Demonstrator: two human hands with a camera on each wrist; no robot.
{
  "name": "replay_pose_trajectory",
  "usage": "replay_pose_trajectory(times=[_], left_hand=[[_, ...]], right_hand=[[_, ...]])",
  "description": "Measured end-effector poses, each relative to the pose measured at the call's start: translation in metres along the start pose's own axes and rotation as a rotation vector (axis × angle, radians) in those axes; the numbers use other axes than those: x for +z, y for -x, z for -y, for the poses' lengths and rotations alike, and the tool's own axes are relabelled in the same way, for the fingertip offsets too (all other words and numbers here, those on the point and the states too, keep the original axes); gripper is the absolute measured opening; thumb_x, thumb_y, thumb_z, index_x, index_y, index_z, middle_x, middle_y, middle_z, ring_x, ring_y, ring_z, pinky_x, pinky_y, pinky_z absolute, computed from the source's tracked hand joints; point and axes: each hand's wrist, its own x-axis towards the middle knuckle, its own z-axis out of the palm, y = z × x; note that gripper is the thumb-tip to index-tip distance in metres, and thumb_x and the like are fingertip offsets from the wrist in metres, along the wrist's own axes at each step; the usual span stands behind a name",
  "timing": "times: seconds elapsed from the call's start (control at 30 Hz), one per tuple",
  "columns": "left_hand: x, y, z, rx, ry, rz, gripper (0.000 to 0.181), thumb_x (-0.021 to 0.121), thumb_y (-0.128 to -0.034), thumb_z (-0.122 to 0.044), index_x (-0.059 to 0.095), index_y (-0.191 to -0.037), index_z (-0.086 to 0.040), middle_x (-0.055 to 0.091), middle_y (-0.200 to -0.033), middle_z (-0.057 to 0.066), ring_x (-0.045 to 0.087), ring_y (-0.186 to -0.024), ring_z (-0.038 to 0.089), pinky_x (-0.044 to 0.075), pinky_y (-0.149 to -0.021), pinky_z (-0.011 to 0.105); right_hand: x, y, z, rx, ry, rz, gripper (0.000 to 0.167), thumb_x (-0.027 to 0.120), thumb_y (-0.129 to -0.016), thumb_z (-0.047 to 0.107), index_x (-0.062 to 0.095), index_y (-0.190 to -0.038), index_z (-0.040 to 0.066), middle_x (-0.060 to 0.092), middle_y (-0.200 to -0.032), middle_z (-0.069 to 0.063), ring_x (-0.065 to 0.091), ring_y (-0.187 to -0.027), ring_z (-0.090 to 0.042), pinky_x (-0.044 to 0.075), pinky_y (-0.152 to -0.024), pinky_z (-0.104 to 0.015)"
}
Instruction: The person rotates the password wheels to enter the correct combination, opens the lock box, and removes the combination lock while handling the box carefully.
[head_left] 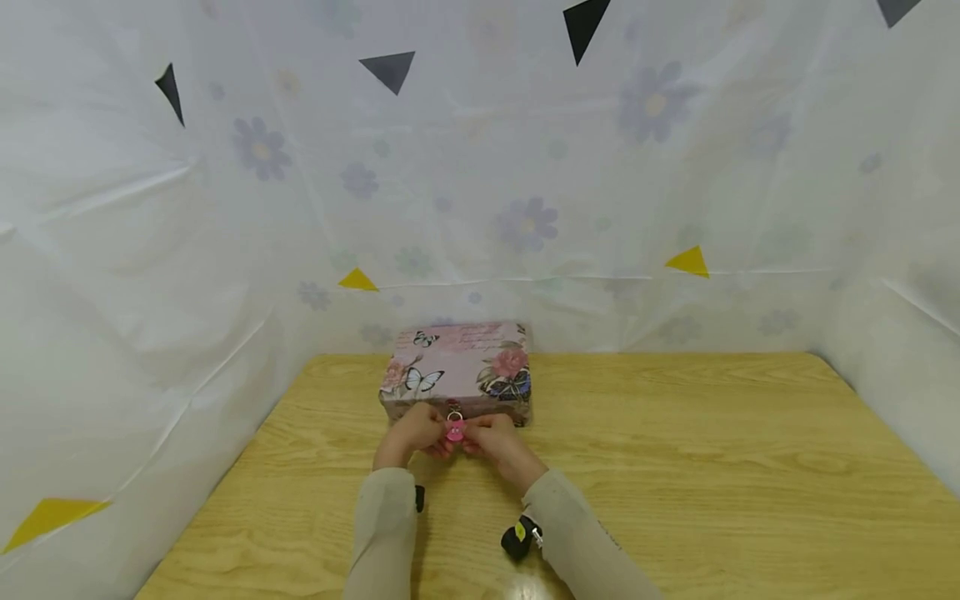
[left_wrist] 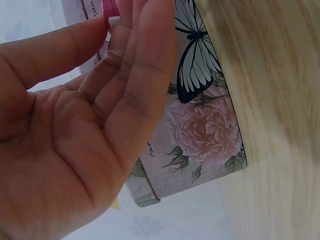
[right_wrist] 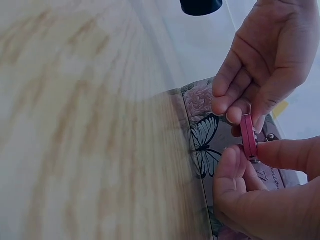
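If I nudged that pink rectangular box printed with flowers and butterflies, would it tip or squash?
Probably neither. The pink rectangular flower-and-butterfly box looks wide and low, so it should slide before tipping. Its straight edges and crisp corners suggest stiff walls. The yellowish wood-grain table looks smooth and shiny, so sliding may be fairly easy.

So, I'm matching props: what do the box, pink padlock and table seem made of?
Box: probably printed cardboard or thin tin, satin, judging by its flat picture print. Padlock: smooth, plastic or coated metal; its pink colour leaves that open. Its loop looks metallic: silvery shine. Table: wood or wood-look laminate, low sheen, with grain and a reflection.
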Motion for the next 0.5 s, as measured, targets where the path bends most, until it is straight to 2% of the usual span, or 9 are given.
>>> replay_pose_trajectory(times=[0.13,0.5], left_hand=[[0.0017,-0.0037,0.0009,-0.004,-0.001,-0.012,0.020,0.051,-0.0932,0.003,0.062,-0.078,0.011,0.066,-0.066,0.016,0.069,-0.063,0.030,0.057,-0.065,0.044],[0.0008,-0.0016,0.0004,-0.002,-0.013,-0.007,0.021,0.049,-0.0939,0.004,0.062,-0.079,0.012,0.066,-0.067,0.018,0.069,-0.067,0.034,0.057,-0.066,0.044]], right_hand=[[0.0004,0.0005,-0.0005,-0.012,0.007,-0.015,0.025,0.055,-0.091,-0.004,0.057,-0.109,-0.021,0.059,-0.081,-0.006,0.058,-0.066,-0.009,0.055,-0.067,-0.026],[0.0018,-0.0010,-0.0011,-0.010,-0.008,-0.018,0.027,0.055,-0.088,-0.007,0.056,-0.110,-0.022,0.063,-0.092,-0.014,0.059,-0.071,-0.011,0.056,-0.076,-0.030]])
